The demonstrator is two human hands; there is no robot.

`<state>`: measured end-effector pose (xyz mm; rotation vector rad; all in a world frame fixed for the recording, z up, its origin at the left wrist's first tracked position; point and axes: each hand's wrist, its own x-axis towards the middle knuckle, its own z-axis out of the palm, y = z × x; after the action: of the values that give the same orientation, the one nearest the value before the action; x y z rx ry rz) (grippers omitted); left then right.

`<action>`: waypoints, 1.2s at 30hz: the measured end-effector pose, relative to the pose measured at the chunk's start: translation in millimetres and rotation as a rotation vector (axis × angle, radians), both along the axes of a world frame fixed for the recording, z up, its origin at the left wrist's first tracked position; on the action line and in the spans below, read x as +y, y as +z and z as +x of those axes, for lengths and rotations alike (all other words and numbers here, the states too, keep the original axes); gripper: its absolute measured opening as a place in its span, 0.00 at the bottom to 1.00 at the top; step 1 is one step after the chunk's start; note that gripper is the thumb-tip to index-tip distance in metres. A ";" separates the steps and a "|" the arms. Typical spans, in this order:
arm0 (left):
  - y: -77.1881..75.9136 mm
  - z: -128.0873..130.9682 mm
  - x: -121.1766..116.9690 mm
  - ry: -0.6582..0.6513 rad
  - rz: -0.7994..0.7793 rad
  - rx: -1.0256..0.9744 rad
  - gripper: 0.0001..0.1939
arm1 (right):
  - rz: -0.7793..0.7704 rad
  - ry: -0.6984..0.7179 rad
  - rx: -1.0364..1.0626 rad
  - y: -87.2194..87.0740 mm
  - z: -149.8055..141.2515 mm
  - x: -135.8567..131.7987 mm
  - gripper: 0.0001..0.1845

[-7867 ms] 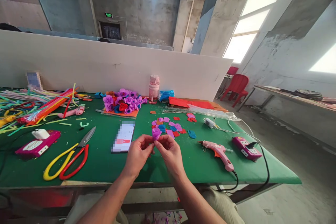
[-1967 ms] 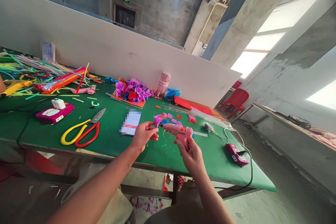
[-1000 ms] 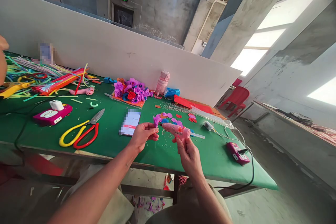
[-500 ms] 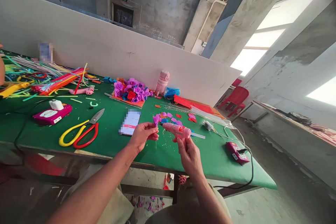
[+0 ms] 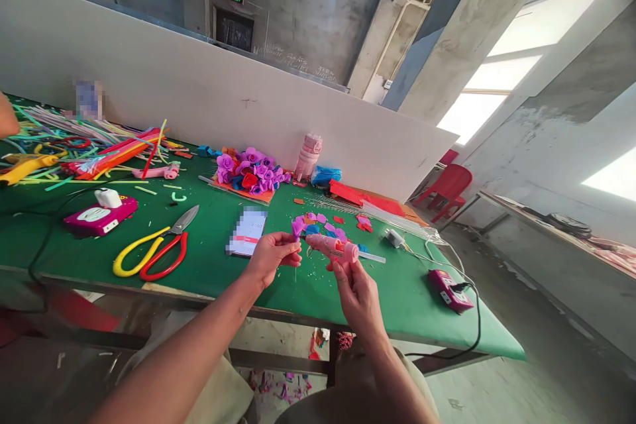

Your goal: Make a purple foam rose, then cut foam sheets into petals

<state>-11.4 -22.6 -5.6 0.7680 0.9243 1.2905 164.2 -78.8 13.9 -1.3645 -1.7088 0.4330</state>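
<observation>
Between the fingertips of my left hand [image 5: 274,257] is a small purple paper flower [image 5: 298,226] on a thin stem that hangs below the fingers. My right hand [image 5: 358,291] is wrapped round a pink glue gun [image 5: 332,248], its nozzle pointing left, right beside the flower. A clear glue stick [image 5: 371,257] juts from the gun's back end. Behind both hands lie loose purple, red, orange and blue petals [image 5: 339,233]. Whether the nozzle touches the flower I cannot tell.
Scissors [image 5: 158,245] and a phone [image 5: 247,230] lie left of my hands. Finished paper flowers [image 5: 252,171] and a pink bottle [image 5: 308,158] stand by the partition. Cables run to a power strip [image 5: 450,290] at right. Pipe cleaners [image 5: 114,151] cover the far left, near another person's hand [image 5: 6,118].
The glue gun has shifted slightly left, closer to the flower. The other person's hand at the far left edge shows more now. My left hand has hardly moved.
</observation>
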 end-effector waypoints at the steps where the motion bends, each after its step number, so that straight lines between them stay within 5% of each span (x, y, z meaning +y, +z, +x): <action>1: 0.1 -0.2 -0.1 0.001 0.000 0.000 0.12 | 0.004 -0.006 0.007 0.6 0.1 -0.3 0.20; 36: -5.1 -5.2 3.1 -0.090 -0.002 -0.034 0.09 | -0.019 -0.013 0.069 -4.3 9.7 4.3 0.21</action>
<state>-16.5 -19.5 -10.7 0.7755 0.8538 1.2202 174.0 -74.4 9.7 -1.3583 -1.6424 0.4854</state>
